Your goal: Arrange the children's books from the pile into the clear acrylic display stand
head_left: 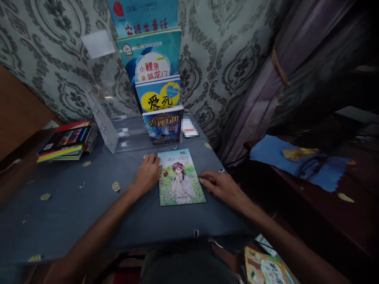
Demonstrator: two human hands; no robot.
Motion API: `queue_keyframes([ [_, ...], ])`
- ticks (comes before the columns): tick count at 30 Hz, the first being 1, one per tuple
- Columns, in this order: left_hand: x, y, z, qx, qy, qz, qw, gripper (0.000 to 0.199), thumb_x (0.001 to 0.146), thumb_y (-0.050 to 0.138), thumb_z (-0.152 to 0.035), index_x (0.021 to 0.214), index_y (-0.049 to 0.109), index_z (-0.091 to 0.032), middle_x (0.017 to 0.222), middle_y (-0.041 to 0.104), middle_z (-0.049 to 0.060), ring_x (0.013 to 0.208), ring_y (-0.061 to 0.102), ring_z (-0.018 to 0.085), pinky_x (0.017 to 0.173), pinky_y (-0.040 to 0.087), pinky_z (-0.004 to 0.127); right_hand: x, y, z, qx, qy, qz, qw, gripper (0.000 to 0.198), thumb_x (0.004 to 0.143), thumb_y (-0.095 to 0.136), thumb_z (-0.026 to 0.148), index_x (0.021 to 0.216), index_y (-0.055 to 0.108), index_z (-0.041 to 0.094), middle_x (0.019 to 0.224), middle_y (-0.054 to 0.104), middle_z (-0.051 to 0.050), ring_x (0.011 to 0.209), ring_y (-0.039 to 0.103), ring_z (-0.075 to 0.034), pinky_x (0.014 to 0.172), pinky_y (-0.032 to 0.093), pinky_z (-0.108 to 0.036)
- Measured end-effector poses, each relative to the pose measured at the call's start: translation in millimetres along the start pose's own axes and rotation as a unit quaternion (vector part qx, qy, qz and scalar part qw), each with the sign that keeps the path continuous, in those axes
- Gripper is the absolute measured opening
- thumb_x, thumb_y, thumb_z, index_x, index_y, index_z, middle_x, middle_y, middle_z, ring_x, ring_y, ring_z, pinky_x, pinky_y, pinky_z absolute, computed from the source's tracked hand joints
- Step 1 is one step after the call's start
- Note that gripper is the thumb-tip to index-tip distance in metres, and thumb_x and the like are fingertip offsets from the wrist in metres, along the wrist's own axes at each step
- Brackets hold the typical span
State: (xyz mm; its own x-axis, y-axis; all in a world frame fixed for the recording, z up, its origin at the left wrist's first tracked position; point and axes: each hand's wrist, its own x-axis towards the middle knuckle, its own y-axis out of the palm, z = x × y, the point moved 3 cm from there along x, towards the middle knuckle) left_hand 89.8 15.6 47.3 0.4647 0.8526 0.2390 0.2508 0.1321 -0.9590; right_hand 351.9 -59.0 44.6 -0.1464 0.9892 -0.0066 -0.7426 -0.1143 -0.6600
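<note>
A thin picture-covered book (180, 179) lies flat on the cloth-covered table (97, 213), its cover showing a drawn figure in a green meadow. At its upper left edge, my left hand (149, 171) has bent fingers closed against the side. My right hand (219, 184) pinches at the right edge, with finger and thumb tips touching the book. Just behind it, a clear acrylic rack (130, 142) holds upright books in steps: a dark blue book (164, 128), a blue book with a yellow heart (160, 94), a teal book (151, 55) and a blue book at the top (145, 15).
A stack of books (68, 140) lies at the table's left. A white card (189, 128) rests right of the rack. Patterned wallpaper and a tied curtain (260, 79) stand behind. At right, a blue cloth (296, 163) covers a dark surface; an orange book (265, 266) sits low down.
</note>
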Motion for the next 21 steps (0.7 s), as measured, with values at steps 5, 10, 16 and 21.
queue_keyframes([
  [5, 9.2, 6.3, 6.0, -0.007, 0.030, -0.013, 0.999, 0.025, 0.097, 0.047, -0.021, 0.120, 0.056, -0.016, 0.125, 0.065, 0.017, 0.120, 0.058, 0.031, 0.103, 0.047, 0.048, 7.8, -1.9, 9.4, -0.086, -0.037, -0.065, 0.994, 0.034, 0.095, 0.049, 0.040, 0.102, 0.076, 0.021, 0.070, 0.074, -0.005, 0.063, 0.067, -0.023, 0.058, 0.043, -0.031],
  [10, 12.0, 12.9, 11.6, -0.048, 0.028, -0.031, 0.998, 0.024, 0.099, 0.044, -0.021, 0.118, 0.056, -0.015, 0.119, 0.068, 0.017, 0.115, 0.062, 0.031, 0.103, 0.047, 0.049, 27.4, 22.3, 36.2, -0.106, -0.173, -0.035, 0.979, 0.028, 0.099, 0.048, 0.030, 0.108, 0.072, 0.021, 0.102, 0.077, -0.010, 0.093, 0.072, -0.026, 0.081, 0.054, -0.037],
  [16, 8.4, 15.6, 17.4, -0.124, 0.034, -0.055, 0.990, 0.027, 0.098, 0.043, -0.020, 0.122, 0.054, -0.017, 0.121, 0.068, 0.016, 0.114, 0.062, 0.030, 0.102, 0.049, 0.051, 59.8, 67.1, 63.6, -0.160, -0.292, 0.037, 0.942, 0.033, 0.103, 0.044, 0.028, 0.129, 0.062, 0.017, 0.143, 0.060, -0.017, 0.136, 0.053, -0.029, 0.114, 0.043, -0.050],
  [21, 7.3, 18.7, 26.6, -0.199, 0.011, -0.068, 0.978, 0.045, 0.088, 0.042, -0.007, 0.132, 0.047, -0.016, 0.135, 0.062, 0.018, 0.128, 0.057, 0.028, 0.110, 0.045, 0.052, 82.8, 87.2, 76.7, -0.175, -0.292, 0.066, 0.938, 0.043, 0.103, 0.040, 0.030, 0.143, 0.049, 0.015, 0.154, 0.049, -0.019, 0.148, 0.038, -0.029, 0.122, 0.032, -0.055],
])
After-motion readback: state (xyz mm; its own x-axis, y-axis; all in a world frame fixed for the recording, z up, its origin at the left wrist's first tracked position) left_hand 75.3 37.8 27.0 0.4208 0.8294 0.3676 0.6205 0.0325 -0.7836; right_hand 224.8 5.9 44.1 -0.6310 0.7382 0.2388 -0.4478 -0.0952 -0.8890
